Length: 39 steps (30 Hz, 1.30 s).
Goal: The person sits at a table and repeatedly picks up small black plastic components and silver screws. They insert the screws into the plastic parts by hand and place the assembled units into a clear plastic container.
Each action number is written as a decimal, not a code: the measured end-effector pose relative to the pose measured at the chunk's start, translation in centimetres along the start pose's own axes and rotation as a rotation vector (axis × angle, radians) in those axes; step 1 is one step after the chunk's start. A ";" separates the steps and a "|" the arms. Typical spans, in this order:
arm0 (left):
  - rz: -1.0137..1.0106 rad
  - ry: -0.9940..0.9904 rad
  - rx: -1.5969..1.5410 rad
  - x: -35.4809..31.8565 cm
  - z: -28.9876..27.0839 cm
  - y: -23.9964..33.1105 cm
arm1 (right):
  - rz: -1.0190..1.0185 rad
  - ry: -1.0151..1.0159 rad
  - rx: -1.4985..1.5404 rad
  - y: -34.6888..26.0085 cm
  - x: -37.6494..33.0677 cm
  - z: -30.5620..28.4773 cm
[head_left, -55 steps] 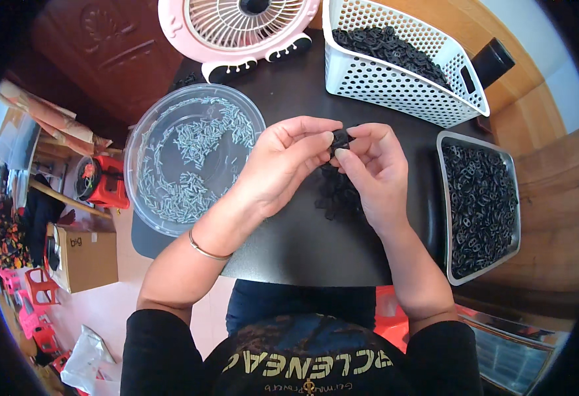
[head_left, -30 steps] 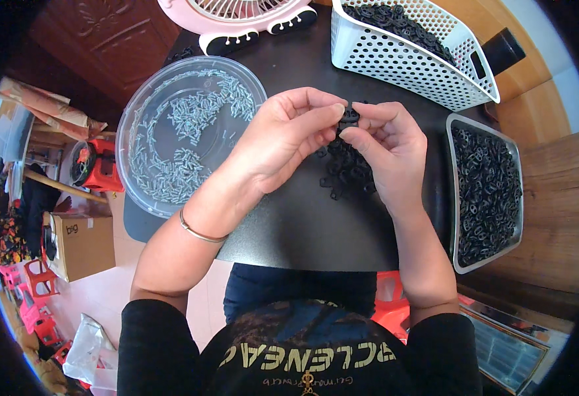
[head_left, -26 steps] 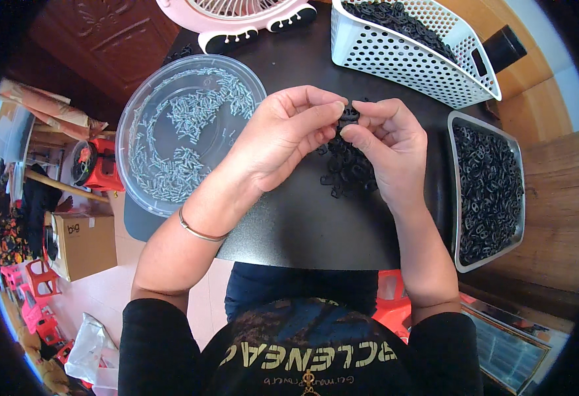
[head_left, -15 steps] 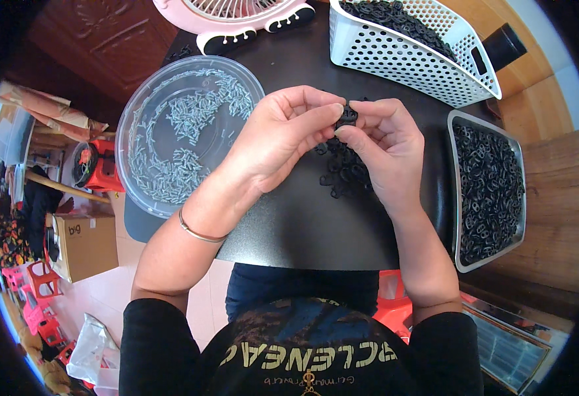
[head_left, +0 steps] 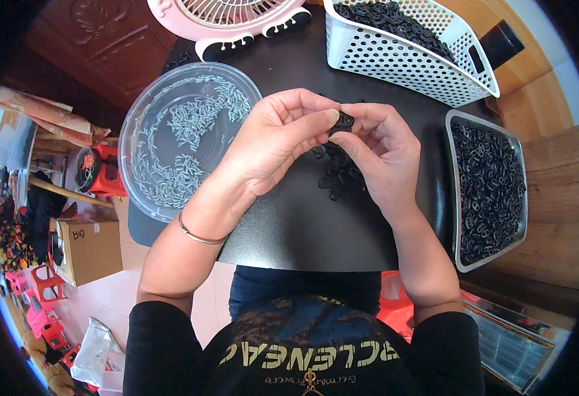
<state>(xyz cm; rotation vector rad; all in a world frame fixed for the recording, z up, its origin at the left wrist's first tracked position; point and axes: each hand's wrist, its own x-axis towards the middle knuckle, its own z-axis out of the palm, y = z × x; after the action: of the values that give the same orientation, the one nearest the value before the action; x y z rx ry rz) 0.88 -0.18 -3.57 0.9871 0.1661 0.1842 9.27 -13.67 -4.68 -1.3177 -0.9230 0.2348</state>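
Both of my hands meet over the dark table (head_left: 283, 231) and pinch one small black plastic piece (head_left: 344, 121) with holes in it. My left hand (head_left: 286, 135) grips its left side between thumb and forefinger; my right hand (head_left: 385, 145) holds the right side the same way. Whether a pin sits in the piece is hidden by the fingers. Just beneath the hands lies a loose pile of black link-shaped pieces (head_left: 341, 178), partly covered by my right hand. Left of my left hand, a round clear plastic tub (head_left: 126, 148) holds many short silvery metal pins (head_left: 193, 119).
A white perforated basket (head_left: 395, 76) of black pieces stands at the back right. On the right, a metal tray (head_left: 456, 198) is filled with black link-shaped pieces (head_left: 490, 191). A pink fan (head_left: 230, 30) stands at the back. A cardboard box (head_left: 88, 247) is on the floor at left.
The black piece has turned slightly between my fingers, and both hands have shifted a little to the left. Both still pinch it.
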 end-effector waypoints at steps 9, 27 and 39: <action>-0.001 0.008 -0.044 0.3 0.1 -0.3 | 0.029 0.014 0.003 0.7 0.0 0.0; -0.082 -0.013 -0.050 0.3 -0.1 -0.1 | 0.077 0.045 -0.073 0.7 -0.1 -0.3; 0.689 0.194 0.581 -6.1 5.2 4.9 | 0.001 0.189 -0.196 -1.0 0.9 -1.8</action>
<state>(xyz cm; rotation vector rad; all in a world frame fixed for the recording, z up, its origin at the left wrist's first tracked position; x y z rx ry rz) -4.22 -3.18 3.72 1.5825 0.0482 0.9021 10.75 -14.67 -3.32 -1.4929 -0.7993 0.0190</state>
